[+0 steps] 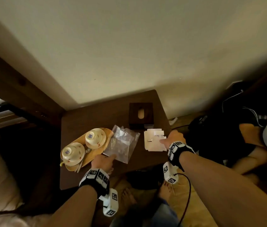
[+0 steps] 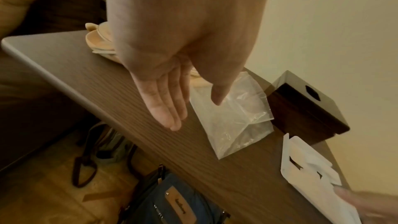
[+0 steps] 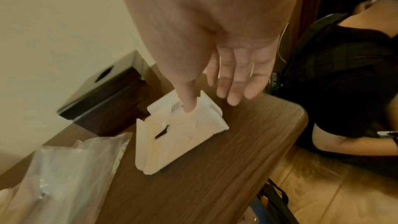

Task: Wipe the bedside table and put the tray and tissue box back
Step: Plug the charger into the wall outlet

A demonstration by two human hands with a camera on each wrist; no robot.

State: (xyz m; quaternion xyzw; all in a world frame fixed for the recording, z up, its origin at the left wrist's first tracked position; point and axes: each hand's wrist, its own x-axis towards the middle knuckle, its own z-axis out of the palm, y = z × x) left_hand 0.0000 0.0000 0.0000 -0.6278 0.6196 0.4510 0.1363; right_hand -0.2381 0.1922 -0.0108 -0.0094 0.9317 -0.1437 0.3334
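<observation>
Both hands reach over the dark wood-grain tabletop [image 1: 96, 115]: the left hand [image 1: 104, 161], its grip spread, hovers over the clear crumpled plastic bag [image 1: 121, 143], the oval wooden tray [image 1: 96, 154] of two upturned cups just to its left. The right hand [image 1: 173, 139], fingers straight, thumb-presses a flattened white cardboard packet [image 3: 178, 135] near the right edge. The dark square wooden tissue box [image 1: 141, 115] sits beyond, by the wall.
</observation>
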